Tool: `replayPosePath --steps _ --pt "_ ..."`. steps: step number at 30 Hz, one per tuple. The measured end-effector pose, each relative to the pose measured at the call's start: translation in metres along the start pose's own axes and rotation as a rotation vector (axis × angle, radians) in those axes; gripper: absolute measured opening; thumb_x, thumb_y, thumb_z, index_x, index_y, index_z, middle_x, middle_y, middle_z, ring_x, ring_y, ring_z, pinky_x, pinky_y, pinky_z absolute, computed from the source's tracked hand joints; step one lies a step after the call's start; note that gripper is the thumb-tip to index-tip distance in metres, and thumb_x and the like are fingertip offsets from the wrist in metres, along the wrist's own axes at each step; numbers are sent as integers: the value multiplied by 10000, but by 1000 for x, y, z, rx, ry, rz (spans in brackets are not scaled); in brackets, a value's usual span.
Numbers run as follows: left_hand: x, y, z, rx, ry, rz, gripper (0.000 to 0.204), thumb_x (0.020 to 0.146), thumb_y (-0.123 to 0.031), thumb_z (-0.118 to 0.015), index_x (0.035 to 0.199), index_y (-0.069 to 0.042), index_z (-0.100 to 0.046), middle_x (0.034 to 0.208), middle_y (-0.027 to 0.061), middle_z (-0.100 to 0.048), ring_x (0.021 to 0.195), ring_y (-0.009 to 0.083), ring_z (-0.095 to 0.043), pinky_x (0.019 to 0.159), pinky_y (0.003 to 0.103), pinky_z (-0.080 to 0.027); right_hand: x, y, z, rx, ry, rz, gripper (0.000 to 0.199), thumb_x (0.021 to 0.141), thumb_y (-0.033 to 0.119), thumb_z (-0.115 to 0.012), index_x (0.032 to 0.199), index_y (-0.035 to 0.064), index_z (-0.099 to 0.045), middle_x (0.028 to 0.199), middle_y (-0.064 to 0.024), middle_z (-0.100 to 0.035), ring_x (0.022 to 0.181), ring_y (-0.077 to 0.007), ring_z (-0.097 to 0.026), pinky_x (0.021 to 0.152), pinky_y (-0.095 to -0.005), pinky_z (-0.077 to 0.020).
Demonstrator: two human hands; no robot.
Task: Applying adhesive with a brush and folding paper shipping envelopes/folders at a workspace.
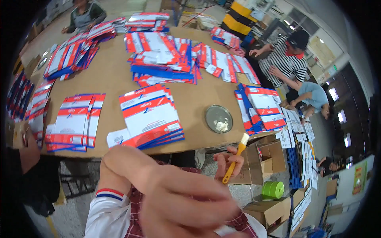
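The right hand (229,163) pinches a slim yellow brush (240,148), pale bristles (245,139) above this grip; about the left hand's (186,200), I cannot tell.

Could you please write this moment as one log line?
Left hand: near camera, blurred | Right hand: holding yellow brush | Table: dish with white stuff, stacked flat cartons

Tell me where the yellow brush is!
Head view, right of centre: the yellow brush is in the person's right hand, below and right of the round dish.
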State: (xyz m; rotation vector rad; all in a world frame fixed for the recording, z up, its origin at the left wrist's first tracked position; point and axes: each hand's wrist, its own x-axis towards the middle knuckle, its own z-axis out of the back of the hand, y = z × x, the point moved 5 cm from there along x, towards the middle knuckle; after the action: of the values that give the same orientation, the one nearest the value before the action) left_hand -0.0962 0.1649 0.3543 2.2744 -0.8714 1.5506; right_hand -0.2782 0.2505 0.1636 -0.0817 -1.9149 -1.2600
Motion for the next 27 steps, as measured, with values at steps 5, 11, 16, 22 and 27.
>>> replayPosePath --steps 5,11,16,22,27 --pt "-55 72 53 88 708 135 217 616 34 -605 812 -56 -633 818 85 -580 655 217 -580 529 312 -470 7 -9 -1 -61 18 -48 306 774 -99 -521 926 88 -331 1082 -149 -438 665 -178 -598 580 -263 -504" --pt "-277 106 97 -170 897 1363 124 816 -53 -587 929 -2 -594 835 49 -594 779 101 -546 673 241 -442 6 -21 -1 -65 26 -82 306 777 -115 -527 932 81 -350 1104 -143 -420 732 -162 -588 656 -271 -511" --pt "-430 88 136 -343 1172 1645 265 860 -242 -557 998 -18 -588 916 40 -600 823 102 -546 738 249 -445 6 -12 -16 2 69 -82 326 769 -125 -540 951 72 -354 1118 -150 -415 747 -162 -595 694 -273 -508" --pt "-415 81 133 -148 1519 1256 288 873 -337 -511 922 -59 -565 816 121 -620 745 175 -613 631 308 -488 5 -17 -10 -53 86 -42 327 770 -137 -535 958 68 -363 1125 -150 -414 750 -159 -599 715 -273 -504" --pt "-412 82 136 72 1692 965 262 875 -331 -506 883 -70 -532 728 118 -606 665 206 -616 543 330 -485 5 -18 -11 -75 115 -64 312 775 -125 -539 949 68 -367 1120 -144 -416 759 -154 -597 715 -264 -500"
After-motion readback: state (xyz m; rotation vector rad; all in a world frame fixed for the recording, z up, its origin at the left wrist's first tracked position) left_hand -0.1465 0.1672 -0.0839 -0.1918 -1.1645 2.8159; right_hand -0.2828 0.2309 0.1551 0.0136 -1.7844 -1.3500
